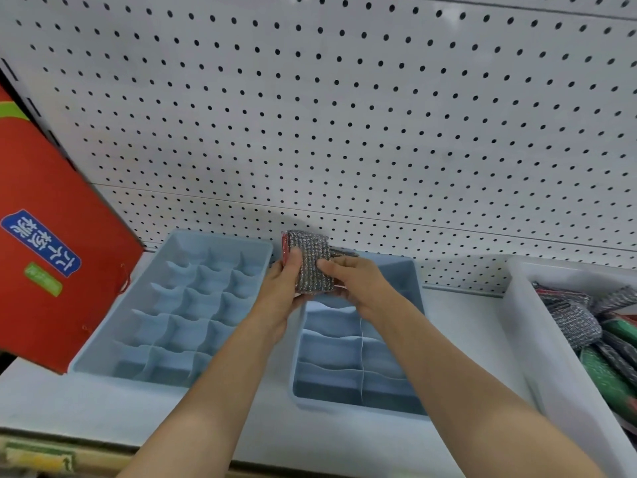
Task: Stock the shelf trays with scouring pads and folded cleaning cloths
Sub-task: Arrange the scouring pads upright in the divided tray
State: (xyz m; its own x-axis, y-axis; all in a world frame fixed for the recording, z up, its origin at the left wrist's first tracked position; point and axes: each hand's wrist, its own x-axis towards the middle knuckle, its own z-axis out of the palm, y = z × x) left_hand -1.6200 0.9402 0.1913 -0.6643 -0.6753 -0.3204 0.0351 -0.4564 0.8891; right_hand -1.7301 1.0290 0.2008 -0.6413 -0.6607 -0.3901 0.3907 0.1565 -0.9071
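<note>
- Left hand point(281, 291) and right hand point(355, 279) both grip one grey scouring pad point(310, 262), fingers curled round its edges.
- The pad is upright between the hands, above the far end of the right blue tray point(344, 357).
- More pads lie in the white bin point(537, 339) at right.

The white plastic bin point(551, 339) of grey and green pads runs off the right edge, the red cardboard box point(51, 201) off the left – and both hands cover the far end of the blue divided tray point(344, 357) – its far compartments unseen
</note>
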